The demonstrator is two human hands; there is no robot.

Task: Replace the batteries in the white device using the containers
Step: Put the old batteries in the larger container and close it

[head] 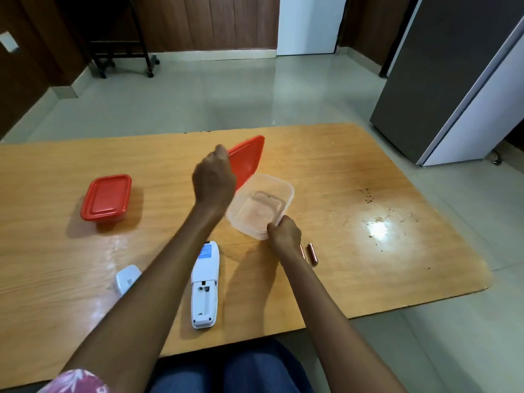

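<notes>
Wooden table [340, 171] looked glossy, so I judged the light clear container [261, 208] would skid. My right hand [285, 236] pinched its near rim to steady it. My left hand [214, 180] gripped the thin, flexible red lid [248, 160] by its edge.

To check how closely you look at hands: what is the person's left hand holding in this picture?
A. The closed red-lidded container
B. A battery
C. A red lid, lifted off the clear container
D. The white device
C: the left hand grips the red lid, tilted up above the open clear container, which the right hand steadies at its near edge.
</notes>
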